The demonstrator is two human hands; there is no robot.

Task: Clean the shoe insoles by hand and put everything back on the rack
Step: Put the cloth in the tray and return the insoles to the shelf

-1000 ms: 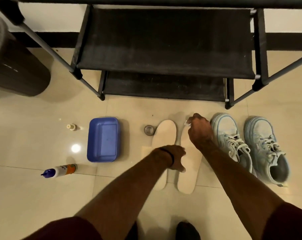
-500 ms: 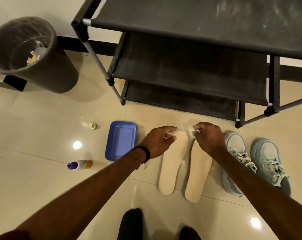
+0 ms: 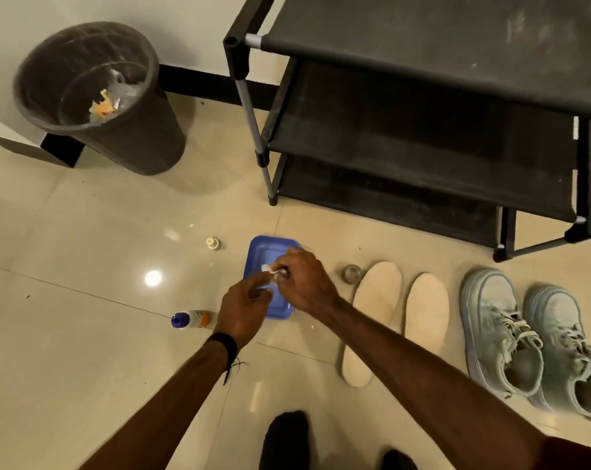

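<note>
Two cream insoles (image 3: 375, 317) (image 3: 426, 310) lie side by side on the tiled floor, left of a pair of pale green sneakers (image 3: 531, 337). My right hand (image 3: 300, 279) and my left hand (image 3: 244, 307) meet over a blue plastic tray (image 3: 258, 256). Between their fingertips they pinch a small white wad, perhaps cotton or tissue (image 3: 268, 270). A black shoe rack (image 3: 422, 106) with bare fabric shelves stands behind the shoes.
A dark bin (image 3: 117, 130) with scraps inside stands at the back left. A blue-capped bottle (image 3: 190, 319) lies on the floor left of the tray, a small cap (image 3: 212, 243) sits farther back, and a small round lid (image 3: 351, 273) lies beside the insoles. My dark socked feet (image 3: 287, 439) are at the bottom.
Both hands have left the insoles and moved left over the blue tray, carrying the white wad. My view has swung left, bringing the bin fully into sight.
</note>
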